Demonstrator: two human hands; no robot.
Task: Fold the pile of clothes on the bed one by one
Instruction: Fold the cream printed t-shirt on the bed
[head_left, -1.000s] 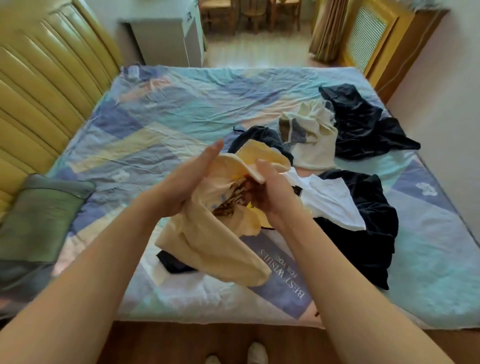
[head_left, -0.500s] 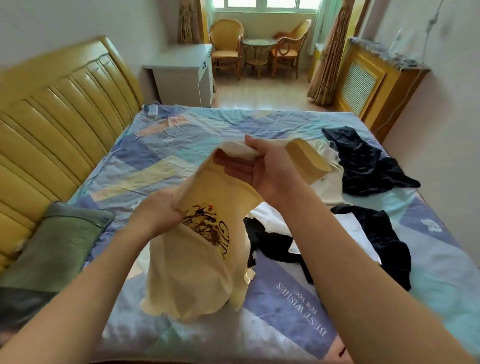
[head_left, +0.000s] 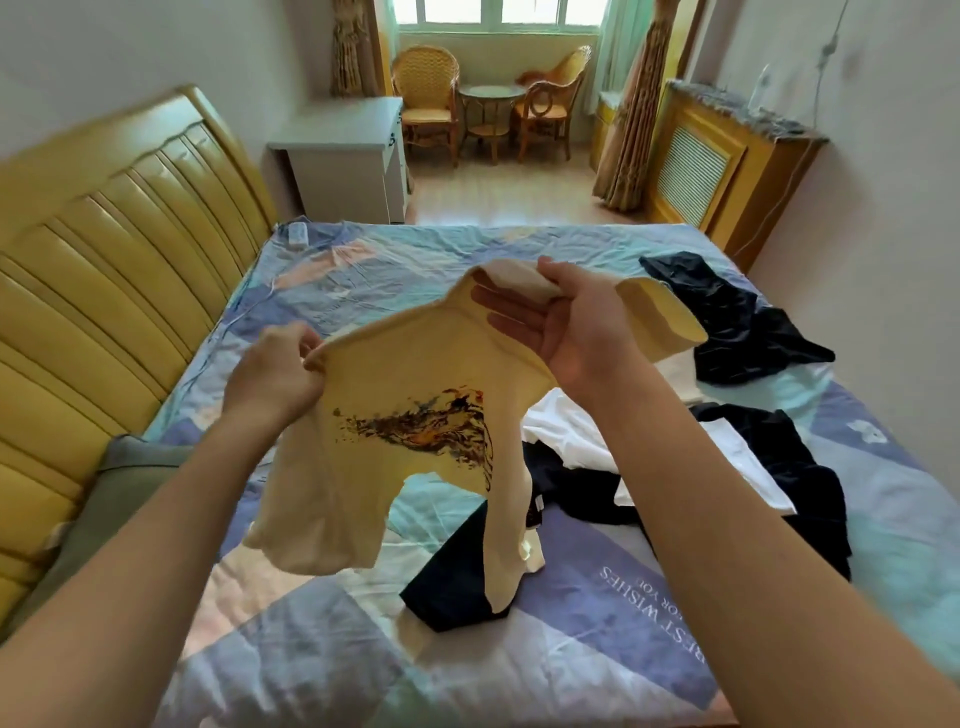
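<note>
Holding the yellow shirt (head_left: 410, 415) up at mid-frame above the bed (head_left: 519, 244), top edge running lower left to upper right. Left hand (head_left: 272, 376) pinching the lower end, right hand (head_left: 561, 322) clamping the higher; body hanging below both, dark clothes (head_left: 737, 317) lying at right.

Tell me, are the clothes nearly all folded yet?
Not nearly. No folded clothes show anywhere on the bed. Right now the left hand and right hand hold up the yellow T-shirt by its top edge, still unfolded. Left to do: the white garment, the dark clothes beside it, and the black garment farther back, all crumpled.
</note>
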